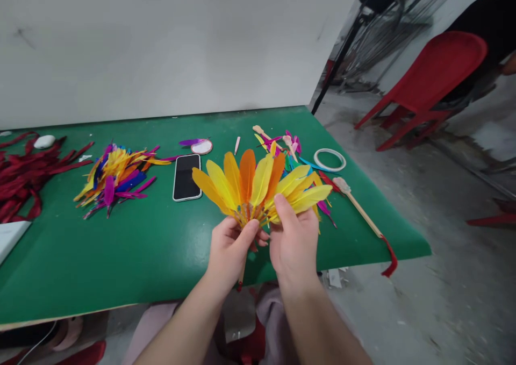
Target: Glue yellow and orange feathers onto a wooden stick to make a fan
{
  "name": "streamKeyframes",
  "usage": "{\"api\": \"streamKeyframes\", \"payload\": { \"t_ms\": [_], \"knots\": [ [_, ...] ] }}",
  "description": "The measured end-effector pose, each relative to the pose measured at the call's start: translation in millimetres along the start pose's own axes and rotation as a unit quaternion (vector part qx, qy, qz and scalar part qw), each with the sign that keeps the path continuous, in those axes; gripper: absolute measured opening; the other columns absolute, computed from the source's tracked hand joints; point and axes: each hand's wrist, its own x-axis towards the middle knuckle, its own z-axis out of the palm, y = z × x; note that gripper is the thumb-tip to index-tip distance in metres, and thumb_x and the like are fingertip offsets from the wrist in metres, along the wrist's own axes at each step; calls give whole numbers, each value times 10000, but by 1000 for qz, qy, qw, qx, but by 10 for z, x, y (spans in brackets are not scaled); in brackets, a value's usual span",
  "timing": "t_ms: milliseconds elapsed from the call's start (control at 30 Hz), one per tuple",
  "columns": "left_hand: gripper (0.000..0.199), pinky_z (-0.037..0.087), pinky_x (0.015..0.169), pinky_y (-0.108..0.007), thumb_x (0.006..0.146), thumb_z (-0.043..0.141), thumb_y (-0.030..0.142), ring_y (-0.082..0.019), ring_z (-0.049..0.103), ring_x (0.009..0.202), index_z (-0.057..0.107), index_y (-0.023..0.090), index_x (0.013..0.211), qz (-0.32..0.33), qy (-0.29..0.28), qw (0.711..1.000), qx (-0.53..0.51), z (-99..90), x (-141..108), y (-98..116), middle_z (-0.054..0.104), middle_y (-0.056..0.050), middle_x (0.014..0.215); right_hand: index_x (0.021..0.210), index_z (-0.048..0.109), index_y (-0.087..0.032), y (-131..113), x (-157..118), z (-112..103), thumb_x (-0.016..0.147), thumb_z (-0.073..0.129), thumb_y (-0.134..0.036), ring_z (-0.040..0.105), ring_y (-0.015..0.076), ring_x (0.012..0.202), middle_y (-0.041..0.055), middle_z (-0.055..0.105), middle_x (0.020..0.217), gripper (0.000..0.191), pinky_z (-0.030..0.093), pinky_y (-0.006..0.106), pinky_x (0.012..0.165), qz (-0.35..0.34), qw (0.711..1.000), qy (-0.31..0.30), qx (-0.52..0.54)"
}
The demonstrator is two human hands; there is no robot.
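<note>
A fan of yellow and orange feathers point(247, 177) spreads upward between my two hands, over the near part of the green table point(161, 257). My left hand point(231, 244) is closed round the base of the fan, its thumb pressed on the feather ends. Below that hand a short piece of the stick shows, with a red tip. My right hand point(295, 238) pinches the feathers on the right side, the thumb lying over a yellow one. The fingers behind the feathers are partly hidden.
Left: loose feathers point(115, 179) and dark red strips point(30, 166). A phone point(187, 178), a round lid-like disc point(201, 147) and a tape roll point(329, 160) lie behind. A stick with a red tassel point(365, 213) is right. Beyond, a person sits on a red chair point(435, 74).
</note>
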Motion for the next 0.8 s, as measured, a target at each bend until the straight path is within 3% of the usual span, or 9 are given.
{"api": "streamKeyframes", "payload": {
  "t_ms": [267, 600, 800],
  "knots": [
    [342, 474, 429, -203, 696, 659, 483, -132, 625, 479, 583, 151, 662, 34, -17, 999, 33, -23, -6, -33, 683, -46, 578, 808, 547, -202, -32, -20, 5, 685, 708, -323, 384, 47, 308, -61, 622, 628, 236, 288, 205, 290, -6, 1000, 17, 0],
    [364, 474, 407, -202, 691, 656, 497, -136, 625, 458, 581, 145, 637, 54, -20, 997, 42, -26, 11, -43, 684, -46, 572, 856, 552, -199, -12, -14, -12, 666, 719, -328, 450, 61, 359, -43, 634, 673, 284, 310, 192, 285, -21, 999, 24, -12],
    [364, 467, 395, -203, 686, 667, 493, -127, 606, 431, 554, 149, 644, 46, -10, 999, 8, -12, 15, -13, 660, -21, 527, 885, 502, -234, 12, -25, -23, 709, 686, -306, 376, 41, 304, -89, 548, 572, 265, 324, 173, 262, 2, 998, -59, -8]
  ]
}}
